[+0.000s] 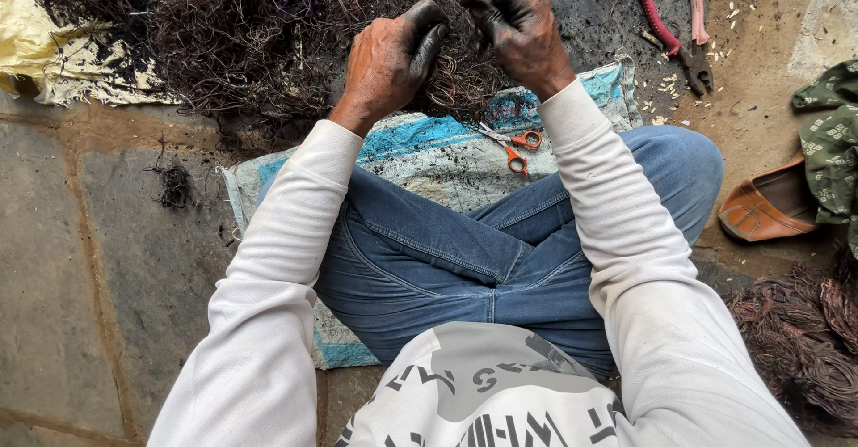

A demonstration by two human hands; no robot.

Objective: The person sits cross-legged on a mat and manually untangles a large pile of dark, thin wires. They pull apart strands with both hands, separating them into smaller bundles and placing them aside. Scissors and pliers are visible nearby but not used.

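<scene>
A big heap of dark, tangled thin wire [241, 36] lies on the ground in front of me. My left hand [389, 58], blackened with soot, is closed on strands at the heap's near edge. My right hand [514, 27], equally dirty, pinches strands just to the right of it, fingers curled. Both hands are raised above a blue and white woven sack [429, 147] spread under my crossed legs in blue jeans. Small orange-handled scissors [514, 147] lie on the sack below my right wrist.
Red-handled pliers [670, 36] lie on the dirt at upper right. A brown shoe [769, 206] and green patterned cloth [831, 134] sit at the right edge. Coiled wire bundles [804, 349] rest at lower right. Yellow sheet [54, 54] at upper left; stone slabs at left.
</scene>
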